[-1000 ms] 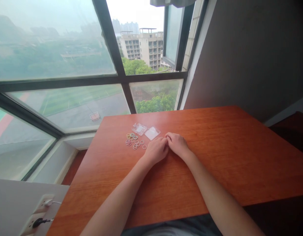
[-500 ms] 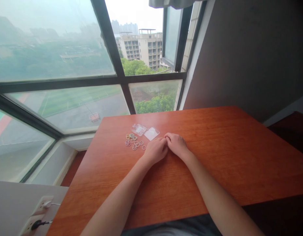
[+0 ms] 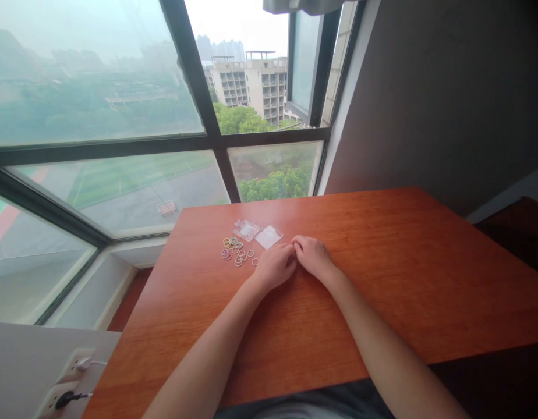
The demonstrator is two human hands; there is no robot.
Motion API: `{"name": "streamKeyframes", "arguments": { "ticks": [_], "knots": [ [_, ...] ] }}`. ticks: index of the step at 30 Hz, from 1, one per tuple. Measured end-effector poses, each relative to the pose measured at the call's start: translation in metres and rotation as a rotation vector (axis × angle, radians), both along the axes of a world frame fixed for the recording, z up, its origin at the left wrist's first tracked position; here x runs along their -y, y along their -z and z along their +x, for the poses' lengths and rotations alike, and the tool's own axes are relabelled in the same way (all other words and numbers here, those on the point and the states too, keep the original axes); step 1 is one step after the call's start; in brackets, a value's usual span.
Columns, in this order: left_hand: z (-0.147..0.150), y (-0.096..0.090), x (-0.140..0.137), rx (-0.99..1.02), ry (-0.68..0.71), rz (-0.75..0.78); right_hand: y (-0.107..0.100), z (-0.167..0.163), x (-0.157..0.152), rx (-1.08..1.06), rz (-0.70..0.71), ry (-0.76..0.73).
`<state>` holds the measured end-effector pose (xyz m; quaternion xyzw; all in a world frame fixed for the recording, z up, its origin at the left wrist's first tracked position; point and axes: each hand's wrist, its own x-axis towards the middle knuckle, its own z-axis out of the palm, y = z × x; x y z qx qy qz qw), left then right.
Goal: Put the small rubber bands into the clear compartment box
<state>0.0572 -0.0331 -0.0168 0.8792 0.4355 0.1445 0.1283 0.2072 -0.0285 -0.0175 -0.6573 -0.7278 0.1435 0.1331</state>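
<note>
My left hand (image 3: pixel 275 265) and my right hand (image 3: pixel 312 254) meet over the middle of the table, fingertips together and fingers curled. Whatever they pinch, if anything, is hidden behind the fingers. Just left of my left hand lie several small hair ties (image 3: pixel 241 254), pale, yellow, green and pink, in a loose cluster. One pale hair tie (image 3: pixel 255 262) lies right beside my left wrist. Beyond my left hand sits a clear plastic box, its two halves spread flat: one half (image 3: pixel 269 236) close to my knuckles, the other half (image 3: pixel 246 229) farther left.
The reddish-brown wooden table (image 3: pixel 382 262) stretches away to the right. Large window panes with a dark frame (image 3: pixel 269 138) border its far side, and a grey wall (image 3: pixel 426 105) rises at the right. Plugged wall sockets (image 3: pixel 70 378) are at lower left.
</note>
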Motion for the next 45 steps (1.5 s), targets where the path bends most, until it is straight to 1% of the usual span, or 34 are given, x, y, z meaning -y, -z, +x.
{"name": "streamKeyframes", "arguments": {
  "ticks": [15, 27, 45],
  "knots": [
    [-0.0001, -0.0024, -0.0003, 0.002, -0.003, -0.044, -0.0019, -0.0005, 0.0013, -0.007, 0.018, -0.001],
    [-0.0001, -0.0025, 0.0004, 0.008, -0.002, -0.033, -0.0047, -0.0015, 0.0021, 0.002, -0.029, 0.001],
    [-0.0012, -0.0013, -0.0002, 0.020, 0.015, -0.019, -0.0024, -0.0006, 0.0018, 0.002, -0.007, -0.011]
  ]
}}
